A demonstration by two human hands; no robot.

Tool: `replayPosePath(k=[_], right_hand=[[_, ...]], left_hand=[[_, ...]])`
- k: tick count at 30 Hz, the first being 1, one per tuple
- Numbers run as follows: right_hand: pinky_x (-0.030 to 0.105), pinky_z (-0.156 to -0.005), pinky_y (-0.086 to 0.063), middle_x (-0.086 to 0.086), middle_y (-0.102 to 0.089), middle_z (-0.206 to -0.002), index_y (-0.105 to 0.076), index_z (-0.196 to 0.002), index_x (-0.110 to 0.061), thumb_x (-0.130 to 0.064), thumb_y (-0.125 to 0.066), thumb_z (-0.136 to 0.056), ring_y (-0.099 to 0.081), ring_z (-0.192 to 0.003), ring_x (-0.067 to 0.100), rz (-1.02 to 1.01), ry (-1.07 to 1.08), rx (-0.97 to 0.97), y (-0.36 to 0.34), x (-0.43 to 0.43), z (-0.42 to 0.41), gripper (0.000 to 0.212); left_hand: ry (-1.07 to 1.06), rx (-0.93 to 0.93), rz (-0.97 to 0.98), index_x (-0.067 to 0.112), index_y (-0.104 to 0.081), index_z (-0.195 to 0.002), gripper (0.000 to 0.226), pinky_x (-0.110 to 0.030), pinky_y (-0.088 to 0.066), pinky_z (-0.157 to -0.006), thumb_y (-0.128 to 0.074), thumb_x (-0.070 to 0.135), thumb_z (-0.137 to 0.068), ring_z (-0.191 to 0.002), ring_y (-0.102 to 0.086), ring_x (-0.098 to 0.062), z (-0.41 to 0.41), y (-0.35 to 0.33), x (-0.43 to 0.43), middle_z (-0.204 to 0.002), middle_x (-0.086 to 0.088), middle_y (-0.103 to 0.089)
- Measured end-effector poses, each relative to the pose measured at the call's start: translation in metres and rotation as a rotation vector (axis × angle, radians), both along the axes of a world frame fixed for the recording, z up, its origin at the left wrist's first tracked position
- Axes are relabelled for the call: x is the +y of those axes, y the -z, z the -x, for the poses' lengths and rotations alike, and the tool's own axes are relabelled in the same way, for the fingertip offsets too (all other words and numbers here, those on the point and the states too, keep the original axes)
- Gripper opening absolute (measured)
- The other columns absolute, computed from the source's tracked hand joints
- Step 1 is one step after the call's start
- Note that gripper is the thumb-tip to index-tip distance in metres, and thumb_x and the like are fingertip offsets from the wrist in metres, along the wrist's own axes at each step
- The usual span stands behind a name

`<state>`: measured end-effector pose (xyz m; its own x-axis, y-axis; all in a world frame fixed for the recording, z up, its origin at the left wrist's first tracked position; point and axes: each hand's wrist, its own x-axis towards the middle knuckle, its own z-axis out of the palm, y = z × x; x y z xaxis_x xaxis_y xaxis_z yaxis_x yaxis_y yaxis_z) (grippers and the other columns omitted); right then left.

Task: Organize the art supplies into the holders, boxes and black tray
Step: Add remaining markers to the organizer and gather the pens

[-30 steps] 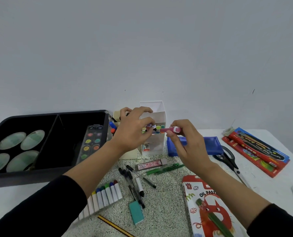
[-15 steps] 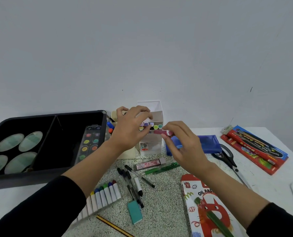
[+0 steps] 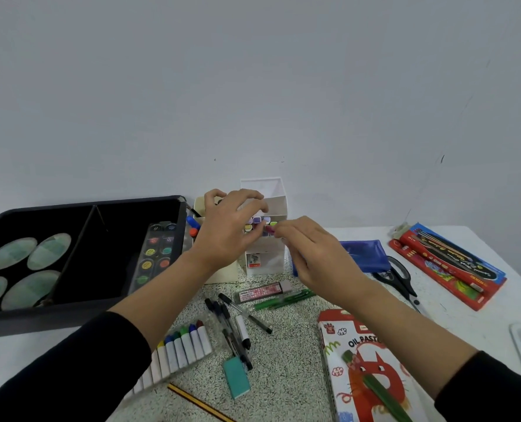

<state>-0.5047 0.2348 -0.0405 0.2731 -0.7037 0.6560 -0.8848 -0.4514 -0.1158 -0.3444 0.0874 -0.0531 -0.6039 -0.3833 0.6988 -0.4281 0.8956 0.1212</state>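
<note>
Right hand [image 3: 317, 254] is pinching a pink marker [image 3: 270, 229] at the white holder's [image 3: 265, 257] front. Left hand [image 3: 225, 229] is gripping that holder's top, fingers curling.

This looked like an art or hobby desk in a plain room; whether at home or in a classroom could not be told. A white table [image 3: 466, 318] stood against a bare, pale wall [image 3: 253, 86], with a speckled mat [image 3: 286, 360] on it. Art supplies lay all over: a watercolour set [image 3: 154, 257] in a black tray [image 3: 55, 318], a white marker holder [image 3: 265, 254], an oil pastel box [image 3: 338, 370], pens [image 3: 235, 324] and scissors [image 3: 396, 275].
</note>
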Motion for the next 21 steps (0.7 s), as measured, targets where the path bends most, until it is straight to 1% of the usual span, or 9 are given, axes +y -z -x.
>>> replayPosePath(k=[2,4,7,9,11,14,17,21], right_hand=[[0.031,-0.091,-0.048,0.01,-0.065,-0.115,-0.063,-0.119,0.0,0.015,-0.063,-0.085,-0.058,-0.102,0.024,0.002,-0.001,0.022,-0.002,-0.001,0.001,0.037],[0.029,-0.088,-0.05,0.007,-0.066,-0.113,-0.064,-0.118,-0.002,0.008,-0.064,-0.091,-0.06,-0.1,0.019,0.006,0.001,-0.033,-0.002,0.001,0.003,0.029],[0.028,-0.073,-0.051,0.002,-0.064,-0.101,-0.066,-0.11,-0.005,-0.002,-0.065,-0.095,-0.055,-0.084,0.009,0.059,0.036,-0.176,0.0,0.004,0.006,0.015],[0.031,-0.066,-0.05,0.003,-0.064,-0.091,-0.067,-0.104,-0.003,-0.007,-0.068,-0.095,-0.055,-0.076,0.012,0.126,0.09,-0.257,0.0,0.006,0.006,0.01],[0.03,-0.066,-0.05,0.004,-0.064,-0.087,-0.067,-0.099,-0.001,-0.009,-0.069,-0.094,-0.056,-0.074,0.013,0.197,0.136,-0.327,-0.002,0.007,0.007,0.01],[0.029,-0.069,-0.05,0.006,-0.064,-0.088,-0.066,-0.098,0.001,-0.005,-0.068,-0.093,-0.057,-0.076,0.015,0.244,0.16,-0.377,-0.005,0.008,0.01,0.008],[0.03,-0.068,-0.05,0.008,-0.064,-0.089,-0.065,-0.099,0.001,-0.002,-0.069,-0.092,-0.058,-0.076,0.016,0.239,0.175,-0.373,-0.004,0.008,0.013,0.008],[0.028,-0.071,-0.051,0.009,-0.065,-0.089,-0.066,-0.099,0.001,-0.005,-0.068,-0.093,-0.058,-0.079,0.015,0.246,0.176,-0.36,-0.001,0.007,0.014,0.009]], left_hand=[[-0.005,-0.011,0.012,0.029,-0.067,-0.105,0.014,-0.042,-0.024,-0.097,-0.07,0.028,-0.091,-0.116,-0.058,-0.009,0.0,0.0,-0.001,-0.126,0.01,-0.062],[-0.005,-0.024,0.022,0.03,-0.069,-0.101,0.01,-0.044,-0.025,-0.097,-0.07,0.029,-0.092,-0.116,-0.059,-0.01,0.0,0.0,-0.002,-0.127,0.009,-0.062],[-0.008,-0.028,0.021,0.03,-0.069,-0.099,0.008,-0.044,-0.026,-0.097,-0.068,0.031,-0.092,-0.112,-0.059,-0.009,0.0,0.0,-0.002,-0.128,0.008,-0.061],[-0.012,-0.033,0.007,0.032,-0.07,-0.1,0.009,-0.045,-0.026,-0.098,-0.066,0.033,-0.092,-0.11,-0.058,-0.008,0.0,0.0,-0.001,-0.129,0.008,-0.06],[-0.007,-0.05,-0.014,0.034,-0.069,-0.104,0.013,-0.046,-0.025,-0.099,-0.063,0.035,-0.092,-0.113,-0.056,-0.008,-0.002,-0.001,0.001,-0.132,0.008,-0.058],[0.012,-0.109,-0.027,0.037,-0.067,-0.108,0.019,-0.047,-0.023,-0.101,-0.066,0.036,-0.089,-0.118,-0.051,-0.008,-0.007,-0.001,0.003,-0.138,0.007,-0.052],[0.014,-0.149,-0.036,0.037,-0.069,-0.106,0.019,-0.047,-0.022,-0.103,-0.068,0.038,-0.087,-0.124,-0.048,-0.01,-0.009,0.0,0.005,-0.143,0.004,-0.049],[-0.02,-0.162,-0.016,0.034,-0.069,-0.11,0.023,-0.049,-0.024,-0.102,-0.069,0.039,-0.087,-0.127,-0.048,-0.014,-0.007,0.0,0.007,-0.142,0.002,-0.051]])
